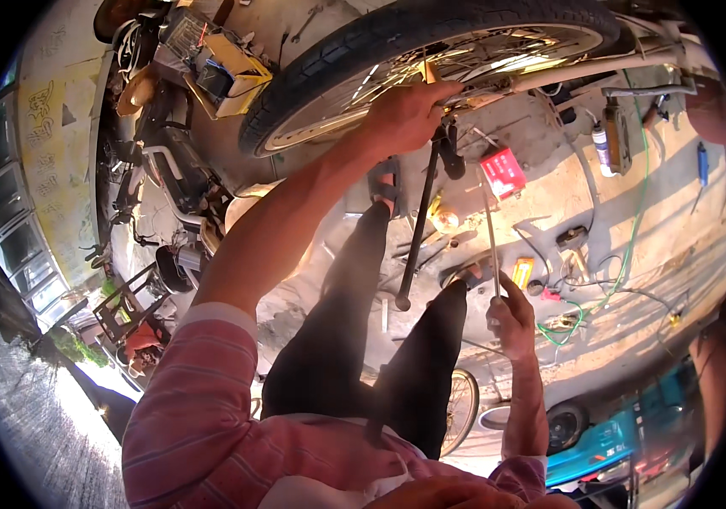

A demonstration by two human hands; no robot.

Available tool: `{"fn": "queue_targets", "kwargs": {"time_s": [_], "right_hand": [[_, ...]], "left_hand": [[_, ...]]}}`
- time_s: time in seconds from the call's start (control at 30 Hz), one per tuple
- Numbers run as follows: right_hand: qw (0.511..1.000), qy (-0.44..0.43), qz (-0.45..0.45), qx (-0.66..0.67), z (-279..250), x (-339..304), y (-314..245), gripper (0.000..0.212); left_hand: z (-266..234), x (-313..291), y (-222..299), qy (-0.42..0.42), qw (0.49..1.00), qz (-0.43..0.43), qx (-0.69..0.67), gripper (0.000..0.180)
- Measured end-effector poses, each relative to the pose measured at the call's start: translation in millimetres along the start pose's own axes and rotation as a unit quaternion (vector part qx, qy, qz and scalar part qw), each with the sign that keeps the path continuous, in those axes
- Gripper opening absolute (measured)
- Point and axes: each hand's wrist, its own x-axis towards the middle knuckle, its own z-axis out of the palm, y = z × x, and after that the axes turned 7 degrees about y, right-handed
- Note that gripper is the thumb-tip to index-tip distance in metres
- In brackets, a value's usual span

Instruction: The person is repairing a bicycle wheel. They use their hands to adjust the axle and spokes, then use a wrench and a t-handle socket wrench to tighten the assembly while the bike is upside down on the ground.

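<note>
A large bicycle wheel with a black tire (329, 64) and thin spokes spans the top of the view, joined on the right to a pale frame tube (583, 72). At the wheel's hub is my left hand (410, 114), fingers curled and the index finger stretched along it; what they grip is hidden. Just under that hand, a long black bar (421, 222) with a rounded end slants down between my legs. Lower right, my right hand (511, 324) is closed round a long thin metal rod (490, 229) that points up toward the wheel.
On the floor lie a red box (503, 173), a yellow packet (522, 271), a spray can (602, 148), a blue-handled screwdriver (702, 164) and a green cord (634, 229). Clutter and a yellow crate (244, 85) stand left. A teal vehicle (626, 433) is lower right.
</note>
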Motion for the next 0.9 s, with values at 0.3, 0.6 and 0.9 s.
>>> {"fn": "queue_targets", "kwargs": {"time_s": [0.3, 0.6, 0.9], "right_hand": [[0.973, 0.005, -0.198, -0.121, 10.4, 34.8, -31.3, 0.053], [0.955, -0.008, -0.252, -0.159, 2.0, 38.0, -32.4, 0.054], [0.924, 0.0, -0.332, -0.19, -1.9, 51.2, -35.9, 0.051]], "left_hand": [[-8.9, 3.9, 11.9, -0.044, 0.998, -0.047, 0.01, 0.046], [-5.9, 4.7, 10.8, -0.05, 0.997, -0.046, 0.029, 0.047], [-7.1, 5.6, 12.6, -0.056, 0.997, -0.052, 0.028, 0.047]]}}
